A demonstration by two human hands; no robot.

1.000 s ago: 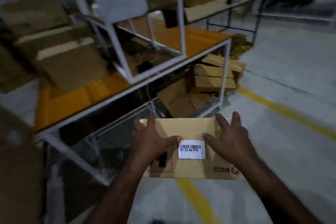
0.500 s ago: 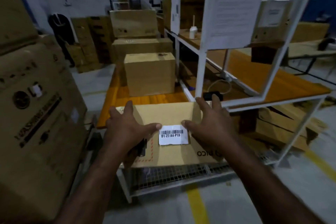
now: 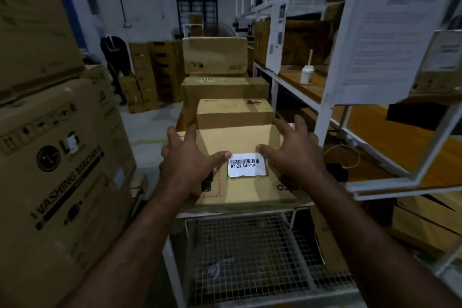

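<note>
I hold a flat cardboard box [image 3: 240,139] in front of me, its top bearing a white barcode label [image 3: 246,167] that reads B1-Z3-A4-P19. My left hand [image 3: 190,160] grips its left side, thumb lying on top toward the label. My right hand [image 3: 292,155] grips the right side the same way, fingers spread over the far edge. The box sits level at the near end of an orange-topped table [image 3: 400,137], directly behind another cardboard box [image 3: 235,112]; whether it rests on the table is hidden.
More boxes line up beyond on the table. A tall stack of LG washing machine cartons [image 3: 62,170] stands close on the left. A white rack frame [image 3: 322,112] with papers and a white bottle [image 3: 307,74] is right. A wire mesh basket [image 3: 250,252] lies below. A person [image 3: 115,55] stands far back.
I have turned left from the open floor toward the table's end and brought the box up to it. Both hands keep the same hold on the box.
</note>
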